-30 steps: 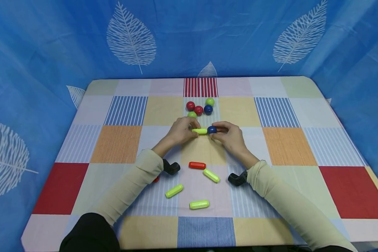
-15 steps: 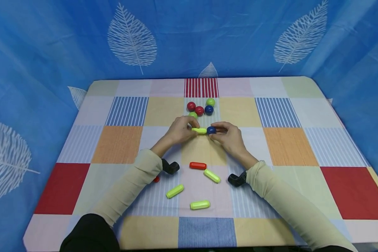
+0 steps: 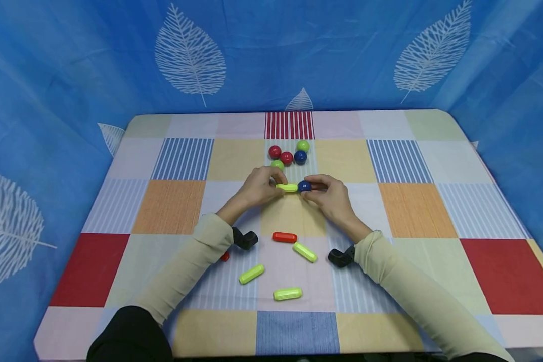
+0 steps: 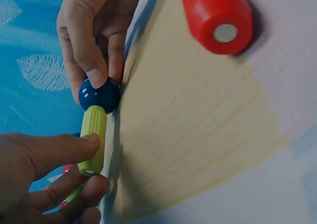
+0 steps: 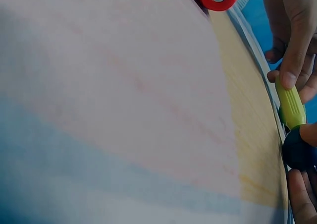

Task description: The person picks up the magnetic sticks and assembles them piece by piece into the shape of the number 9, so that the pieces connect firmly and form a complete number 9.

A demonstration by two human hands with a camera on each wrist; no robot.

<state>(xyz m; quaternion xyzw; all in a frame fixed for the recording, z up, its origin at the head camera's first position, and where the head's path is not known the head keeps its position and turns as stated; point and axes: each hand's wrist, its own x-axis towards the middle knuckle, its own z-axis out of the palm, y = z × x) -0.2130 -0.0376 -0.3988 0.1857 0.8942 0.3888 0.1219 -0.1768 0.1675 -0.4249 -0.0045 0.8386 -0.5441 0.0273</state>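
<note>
Hardly anything differs from half a second ago: both hands keep the same pose, the rod and ball between them remain end to end, and the loose pieces lie where they lay. The left hand (image 3: 261,187) pinches the held lime rod (image 3: 288,187) near its outer end, thumb on one side and fingers on the other. The right hand (image 3: 332,198) grips the held blue ball (image 3: 304,186) between thumb and fingertips. Rod and ball touch, lined up sideways between the two hands over a yellow patch of the tablecloth (image 3: 163,261); whether they rest on the cloth, I cannot tell. The rod's outer end carries a small pale disc (the left wrist view shows it best). Just beyond the hands sits a cluster of balls: two red balls (image 3: 274,152), two green balls (image 3: 302,146) and a second blue ball (image 3: 300,157). Nearer the person, a red rod (image 3: 284,237) lies with its right end close to one of three loose lime rods (image 3: 304,252), the other two lying farther down. A red piece (image 3: 224,256) shows partly from behind the left sleeve (image 3: 185,266).
</note>
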